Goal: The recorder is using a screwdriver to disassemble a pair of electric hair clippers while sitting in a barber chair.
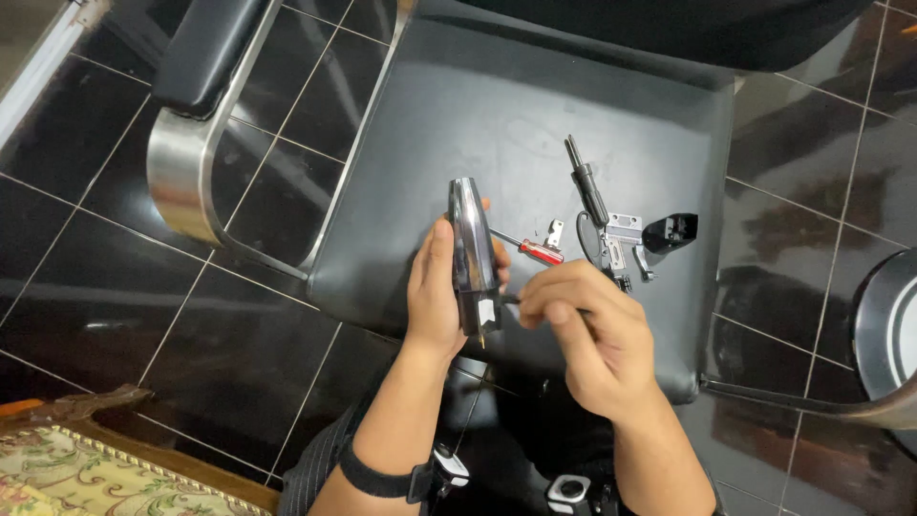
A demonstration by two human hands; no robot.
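Left hand (435, 291) grips dark glossy clipper-like housing (471, 253) upright over black chair seat (478, 115), steadying it; right hand (583, 330) pinches something small at its base; red-handled screwdriver (530, 248) & metal parts (616, 239) just behind

The scene is evenly lit from overhead, fairly bright but cool. Glare streaks the glossy black floor tiles (115, 287) and the chrome armrest (181, 172) at the chair seat's left edge. The black chair seat (458, 105) shows a soft sheen toward its far edge. A bright highlight runs along the shiny dark casing (471, 248). Shadows are soft and short. Focus is sharp at centre; lines bend slightly near the corners.
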